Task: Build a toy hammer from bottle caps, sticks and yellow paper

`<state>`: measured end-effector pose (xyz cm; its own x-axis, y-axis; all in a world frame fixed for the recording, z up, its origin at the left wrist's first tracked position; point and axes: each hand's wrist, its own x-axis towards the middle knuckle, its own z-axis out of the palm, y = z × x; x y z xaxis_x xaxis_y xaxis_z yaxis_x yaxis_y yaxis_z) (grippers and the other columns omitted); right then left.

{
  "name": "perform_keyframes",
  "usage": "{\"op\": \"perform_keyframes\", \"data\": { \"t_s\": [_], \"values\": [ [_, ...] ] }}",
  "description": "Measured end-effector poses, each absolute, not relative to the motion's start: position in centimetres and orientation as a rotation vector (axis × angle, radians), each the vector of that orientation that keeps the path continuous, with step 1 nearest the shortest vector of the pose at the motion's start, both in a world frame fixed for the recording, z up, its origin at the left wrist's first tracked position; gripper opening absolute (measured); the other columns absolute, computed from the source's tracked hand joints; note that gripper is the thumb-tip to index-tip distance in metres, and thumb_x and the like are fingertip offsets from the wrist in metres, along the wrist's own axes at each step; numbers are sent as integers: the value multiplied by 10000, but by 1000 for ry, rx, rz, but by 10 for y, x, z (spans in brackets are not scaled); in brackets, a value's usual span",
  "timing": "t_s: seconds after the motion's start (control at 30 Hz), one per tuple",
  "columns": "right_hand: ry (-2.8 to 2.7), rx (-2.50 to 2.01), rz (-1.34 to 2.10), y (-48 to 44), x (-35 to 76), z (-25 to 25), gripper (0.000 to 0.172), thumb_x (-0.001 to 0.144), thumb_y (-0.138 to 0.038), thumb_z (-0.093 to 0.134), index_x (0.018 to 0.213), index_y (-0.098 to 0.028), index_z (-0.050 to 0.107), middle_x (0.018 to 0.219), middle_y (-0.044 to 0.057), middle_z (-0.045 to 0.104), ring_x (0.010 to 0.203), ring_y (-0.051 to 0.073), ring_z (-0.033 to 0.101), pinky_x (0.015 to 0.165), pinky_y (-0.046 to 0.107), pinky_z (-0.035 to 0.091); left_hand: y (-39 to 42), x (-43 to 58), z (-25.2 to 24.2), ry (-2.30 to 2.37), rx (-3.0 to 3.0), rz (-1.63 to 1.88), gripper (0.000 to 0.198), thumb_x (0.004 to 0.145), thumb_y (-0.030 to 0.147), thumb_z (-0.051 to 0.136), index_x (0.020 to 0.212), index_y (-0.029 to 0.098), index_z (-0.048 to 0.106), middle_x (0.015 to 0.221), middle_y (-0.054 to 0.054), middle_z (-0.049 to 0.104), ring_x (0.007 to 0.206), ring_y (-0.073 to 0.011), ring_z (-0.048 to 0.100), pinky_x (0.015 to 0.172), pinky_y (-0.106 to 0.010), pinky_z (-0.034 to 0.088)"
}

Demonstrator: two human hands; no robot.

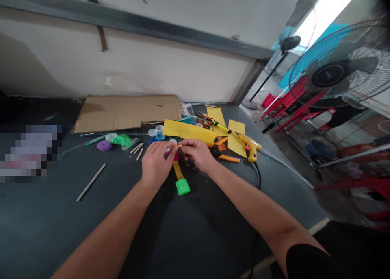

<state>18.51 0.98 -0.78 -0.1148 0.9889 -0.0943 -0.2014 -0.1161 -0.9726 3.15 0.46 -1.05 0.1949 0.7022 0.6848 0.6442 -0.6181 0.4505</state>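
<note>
Fingers pinched together, my left hand and my right hand meet over the dark table. A small yellow piece shows between their fingertips, and both hands grip it. It is too small to tell its kind. Just below the fingers lies a yellow strip with a bright green cap at its near end. A pink piece at the strip's far end is partly hidden by my left hand. Blue bottle caps and a larger yellow sheet lie right behind the hands.
Right of the hands are orange-handled pliers and a yellow glue gun with a black cord. Flat cardboard lies at the back. Leftward are a purple cap, short sticks and a longer stick. A fan stands beyond the table.
</note>
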Motion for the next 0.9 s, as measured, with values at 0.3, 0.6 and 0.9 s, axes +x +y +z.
{"op": "perform_keyframes", "data": {
  "t_s": [0.3, 0.6, 0.9],
  "values": [
    [-1165, -1142, 1254, 10, 184, -10, 158, 658, -286, 684, 775, -188, 723, 627, -23, 629, 440, 68, 423, 446, 220, 335, 4, 32, -11, 1315, 2365, 1424, 117, 896, 258, 537, 851, 202, 628, 845, -38, 692, 825, -188, 611, 783, -316, 460],
    [-1247, -1198, 1109, 11, 181, -13, 169, 667, -273, 638, 772, -176, 728, 544, -38, 585, 435, 74, 409, 448, 215, 329, 6, 31, -12, 1309, 2407, 1452, 119, 891, 259, 555, 827, 184, 623, 815, -39, 688, 792, -181, 608, 751, -303, 467],
    [-1223, -1156, 1095, 7, 186, -3, 181, 723, -275, 608, 823, -187, 730, 612, -19, 595, 487, 88, 458, 460, 219, 378, 5, 33, -10, 1284, 2389, 1449, 90, 889, 232, 546, 839, 188, 606, 822, -37, 679, 809, -184, 596, 761, -313, 472]
  ]
}}
